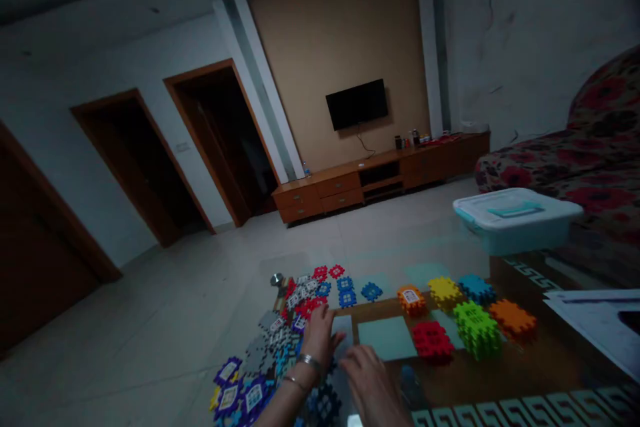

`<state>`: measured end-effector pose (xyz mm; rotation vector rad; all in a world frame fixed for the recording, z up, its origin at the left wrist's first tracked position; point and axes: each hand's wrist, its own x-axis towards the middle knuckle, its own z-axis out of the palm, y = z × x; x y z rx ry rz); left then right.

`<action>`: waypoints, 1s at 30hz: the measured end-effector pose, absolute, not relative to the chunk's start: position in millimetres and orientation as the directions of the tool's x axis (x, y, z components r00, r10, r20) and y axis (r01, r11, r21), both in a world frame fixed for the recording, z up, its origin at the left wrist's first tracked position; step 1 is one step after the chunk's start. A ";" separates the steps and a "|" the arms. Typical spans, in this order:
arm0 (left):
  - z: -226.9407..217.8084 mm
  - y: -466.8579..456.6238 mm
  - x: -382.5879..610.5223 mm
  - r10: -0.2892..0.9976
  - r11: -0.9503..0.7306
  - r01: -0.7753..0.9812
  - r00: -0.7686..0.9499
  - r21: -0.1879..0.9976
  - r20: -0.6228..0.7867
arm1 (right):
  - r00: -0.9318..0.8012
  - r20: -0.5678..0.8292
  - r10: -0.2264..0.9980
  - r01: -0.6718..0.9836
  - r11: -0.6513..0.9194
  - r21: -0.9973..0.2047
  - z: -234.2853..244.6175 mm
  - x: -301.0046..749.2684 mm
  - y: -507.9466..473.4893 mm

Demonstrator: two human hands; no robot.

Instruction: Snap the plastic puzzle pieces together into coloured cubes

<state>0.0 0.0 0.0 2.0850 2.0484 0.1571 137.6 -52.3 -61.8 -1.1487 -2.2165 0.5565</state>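
Note:
My left hand [319,341], with metal bangles at the wrist, reaches over the right edge of a pile of interlocking plastic building blocks. Its fingers lean by the red blocks [311,307], and the thumb stands apart. Close beside it, my right hand [369,373] hovers over the glass table with loosely bent fingers; no block shows in it. Purple blocks [255,395], grey blocks [257,355] and dark blue blocks [325,403] lie to the left and below my left hand. Several blue blocks [346,290] lie flat ahead of my hands.
Stacks stand to the right: red [432,341], lime green [476,328], orange [514,320], yellow [445,291] and blue [477,288]. Behind them is a lidded plastic box [517,230]. Papers [595,320] lie on the right. A floral sofa [545,167] stands beyond.

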 end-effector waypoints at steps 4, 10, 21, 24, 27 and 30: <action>-22.5 -5.3 -58.3 0.979 0.202 0.974 -0.197 0.107 -0.052 | -0.170 0.234 0.957 0.818 0.269 -0.509 -65.3 122.0 22.1; -39.7 -19.2 -123.0 0.934 0.344 0.937 -0.348 -0.055 -0.083 | -0.138 0.173 0.975 0.908 0.194 -0.371 -82.0 109.8 67.8; -44.1 -26.0 -150.7 0.907 0.415 0.907 -0.418 -0.067 -0.052 | -0.447 0.162 0.880 0.792 0.473 -0.385 -55.0 65.2 -2.2; -55.8 -22.1 -152.4 0.909 0.416 0.906 -0.416 -0.081 0.008 | -0.427 0.258 0.867 0.805 0.494 -0.329 -41.0 58.7 40.0; -63.8 -21.1 -154.7 0.916 0.402 0.912 -0.398 -0.086 0.057 | -0.435 0.243 0.867 0.831 0.490 -0.261 -41.2 49.1 96.9; -66.8 -20.9 -156.3 0.916 0.400 0.911 -0.396 -0.099 0.061 | -0.473 0.198 0.859 0.825 0.510 -0.242 -49.5 37.6 144.4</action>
